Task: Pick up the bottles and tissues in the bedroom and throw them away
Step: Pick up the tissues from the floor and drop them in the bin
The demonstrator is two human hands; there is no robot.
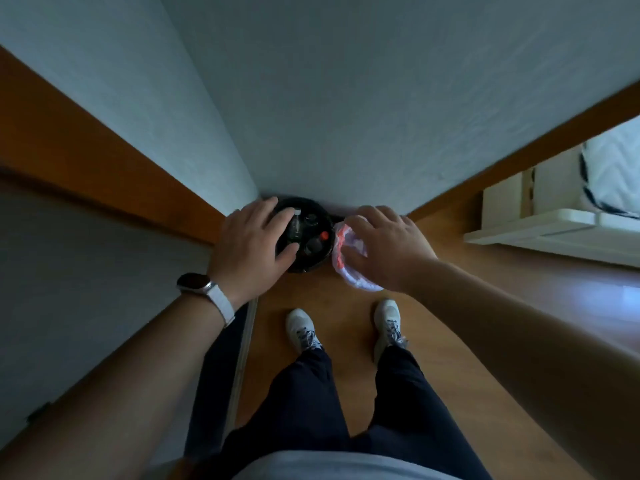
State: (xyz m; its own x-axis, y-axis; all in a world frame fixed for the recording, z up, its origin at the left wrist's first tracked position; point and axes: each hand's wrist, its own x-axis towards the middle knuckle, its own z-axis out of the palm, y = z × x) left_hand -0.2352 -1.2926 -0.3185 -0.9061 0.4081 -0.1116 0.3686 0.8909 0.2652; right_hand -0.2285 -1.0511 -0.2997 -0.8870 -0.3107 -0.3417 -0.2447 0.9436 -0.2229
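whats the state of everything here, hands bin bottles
left hand: open, spread over the bin
right hand: fingers curled round the clear plastic item
clear plastic item: held beside the bin, not yet in
bin: upright, no lid, bottles inside
bottles: lying in the bin, capped

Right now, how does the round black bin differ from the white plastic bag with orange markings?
The round black bin looks rigid; the white plastic bag with orange markings looks crumpled. The bin shows bottles inside, below the left hand; the bag is partly hidden under the right hand. Both are near the wall corner.
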